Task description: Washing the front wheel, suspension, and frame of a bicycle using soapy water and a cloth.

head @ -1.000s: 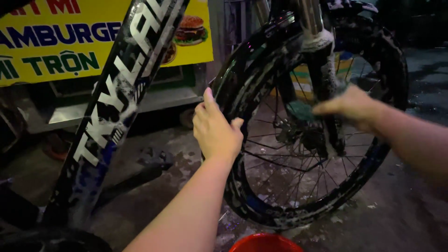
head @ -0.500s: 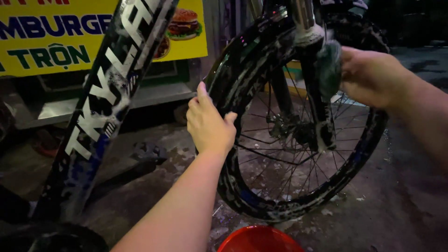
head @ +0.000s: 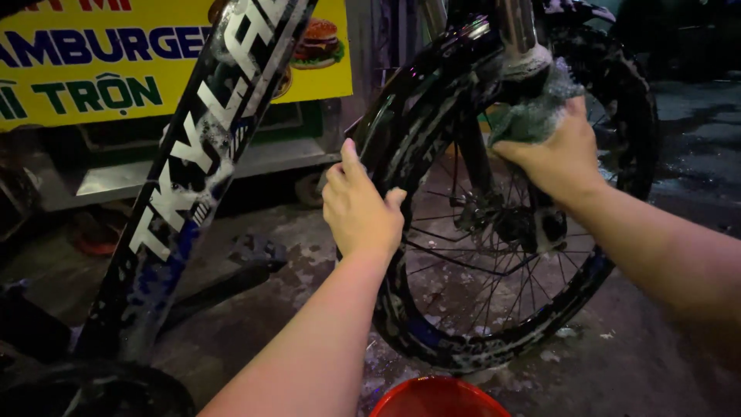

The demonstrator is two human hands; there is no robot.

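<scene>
The front wheel point(head: 494, 232) of a bike stands in the middle, black and wet, with white soap spots on the tyre and thin spokes inside it. To the left of the wheel leans the bike frame tube point(head: 193, 177), long and dark, with white letters and soap suds on it. Behind the wheel, on the left, is a yellow sign point(head: 93, 69) with a burger picture. Under the wheel is wet ground point(head: 656, 347) with bits of foam on it. Just below the wheel, at the bottom edge, peeks the rim of a red bucket point(head: 438, 398).

The fork leg point(head: 532, 131) runs down in front of the wheel, from the top to the hub, and it has foam near its top.

The left hand point(head: 359, 208) is on the left side of the wheel. Its fingers point(head: 347, 166) curl around the tyre and grip it, and the thumb sits on the near side of the rim.

The right hand point(head: 559, 162) is at the top of the wheel, by the fork leg. Its fingers wrap around a green sponge point(head: 532, 116) and squeeze it. The sponge is soapy. It sticks out above the fingers and presses on the fork leg, just under the foam
</scene>
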